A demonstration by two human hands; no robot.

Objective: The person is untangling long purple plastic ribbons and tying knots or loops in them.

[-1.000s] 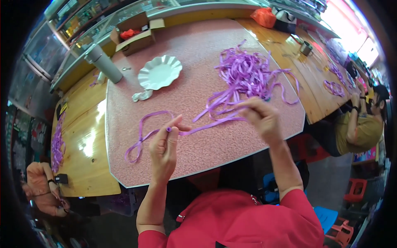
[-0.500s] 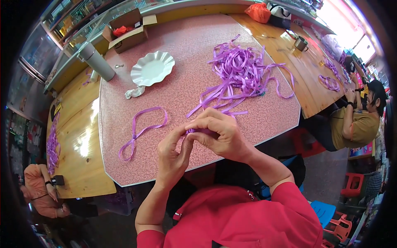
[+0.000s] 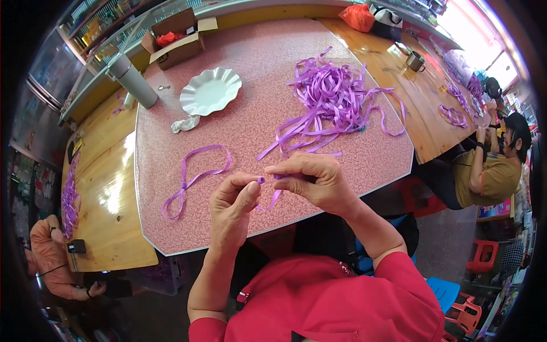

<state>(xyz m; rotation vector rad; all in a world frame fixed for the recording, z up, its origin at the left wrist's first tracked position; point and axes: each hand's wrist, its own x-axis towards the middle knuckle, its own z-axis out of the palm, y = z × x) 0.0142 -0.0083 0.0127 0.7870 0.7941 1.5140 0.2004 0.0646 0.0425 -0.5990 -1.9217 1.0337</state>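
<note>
Above the near part of the pink tabletop (image 3: 319, 194), my left hand (image 3: 233, 199) is closed in a pinch on a small purple rounded piece (image 3: 261, 180). Just right of it, my right hand (image 3: 313, 179) pinches a second small purple piece (image 3: 277, 176), mostly hidden by the fingers. A narrow gap separates the two pieces. Beneath the hands hangs a stretch of purple ribbon (image 3: 276, 199). To the left lies a looped purple lanyard (image 3: 183, 186), its strands joined near the lower end. A large tangled heap of purple ribbons (image 3: 330, 94) rests beyond my right hand.
A white scalloped plate (image 3: 211, 94) sits beyond the lanyard, with crumpled white tissue (image 3: 186, 124) beside it. Farther left are a grey bottle (image 3: 132, 82) and an open cardboard box (image 3: 176, 51). Co-workers sit left (image 3: 54, 256) and right (image 3: 496, 165); a metal mug (image 3: 415, 61) stands at right.
My hands have moved apart from being together, and the two small purple pieces now show separately. The co-worker on the left has shifted their arms.
</note>
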